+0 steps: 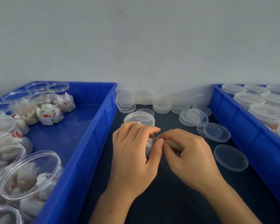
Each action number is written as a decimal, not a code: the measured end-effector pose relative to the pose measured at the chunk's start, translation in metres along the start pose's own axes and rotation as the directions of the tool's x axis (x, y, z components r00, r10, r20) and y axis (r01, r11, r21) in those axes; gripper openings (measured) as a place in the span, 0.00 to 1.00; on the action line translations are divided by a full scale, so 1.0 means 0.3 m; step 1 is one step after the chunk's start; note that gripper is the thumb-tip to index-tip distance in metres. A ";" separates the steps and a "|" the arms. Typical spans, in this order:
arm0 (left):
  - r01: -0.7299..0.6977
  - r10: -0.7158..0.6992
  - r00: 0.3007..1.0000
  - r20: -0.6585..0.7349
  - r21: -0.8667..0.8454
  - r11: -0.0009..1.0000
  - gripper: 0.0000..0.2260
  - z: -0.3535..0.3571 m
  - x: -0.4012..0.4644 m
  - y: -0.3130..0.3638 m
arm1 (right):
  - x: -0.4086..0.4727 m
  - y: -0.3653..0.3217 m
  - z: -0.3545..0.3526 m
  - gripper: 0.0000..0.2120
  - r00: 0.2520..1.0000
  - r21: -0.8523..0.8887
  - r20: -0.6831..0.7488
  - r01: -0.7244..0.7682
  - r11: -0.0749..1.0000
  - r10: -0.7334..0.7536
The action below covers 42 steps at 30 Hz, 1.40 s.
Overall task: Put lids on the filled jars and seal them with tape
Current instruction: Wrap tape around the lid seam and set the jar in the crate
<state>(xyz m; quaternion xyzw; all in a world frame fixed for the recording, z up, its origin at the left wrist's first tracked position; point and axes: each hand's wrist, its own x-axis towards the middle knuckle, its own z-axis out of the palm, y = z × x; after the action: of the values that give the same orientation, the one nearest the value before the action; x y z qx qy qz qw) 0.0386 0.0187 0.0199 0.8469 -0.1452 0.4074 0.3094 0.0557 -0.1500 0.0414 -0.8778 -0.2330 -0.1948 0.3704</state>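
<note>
A clear lidded jar (140, 119) filled with white wrapped pieces stands on the dark table between two blue bins. My left hand (132, 152) grips its side, fingers curled round it, hiding most of the jar. My right hand (186, 152) pinches a roll of tape (173, 143) right against the jar, thumb and forefinger meeting my left thumb. Only a pale strip of the roll shows under the fingers.
The left blue bin (81, 143) holds several open filled jars. The right blue bin (242, 126) holds several lidded jars. Loose clear lids (230, 157) lie scattered and stacked on the table behind and right of my hands, along the grey wall.
</note>
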 end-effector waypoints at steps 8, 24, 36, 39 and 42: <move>-0.020 0.020 1.000 -0.003 0.029 0.999 0.08 0.000 0.004 -0.038 | -0.005 0.004 0.003 0.06 0.999 -0.048 0.023 0.036 0.998 -0.034; -0.029 0.036 0.997 -0.064 0.107 0.994 0.07 0.009 -0.005 -0.035 | 0.002 0.019 0.008 0.07 0.999 -0.093 0.027 -0.022 0.995 0.025; 0.034 -0.027 0.993 -0.118 0.058 0.998 0.04 0.011 -0.010 -0.035 | 0.004 0.036 0.010 0.05 1.000 -0.073 0.000 -0.030 0.997 0.030; 0.075 -0.070 0.975 -0.210 0.013 0.997 0.11 -0.009 -0.004 -0.060 | 0.007 0.045 0.004 0.06 0.999 -0.080 -0.005 -0.042 0.996 0.042; 0.219 -0.233 0.964 -0.129 -0.111 0.969 0.27 -0.003 -0.008 -0.081 | 0.009 0.048 0.000 0.06 0.999 -0.091 -0.001 -0.052 0.995 0.052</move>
<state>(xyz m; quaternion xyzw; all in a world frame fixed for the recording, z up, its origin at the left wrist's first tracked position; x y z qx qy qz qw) 0.0486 0.0380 0.0087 0.8113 -0.0447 0.4207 0.4035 0.0660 -0.1582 0.0348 -0.8996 -0.2014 -0.1950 0.3348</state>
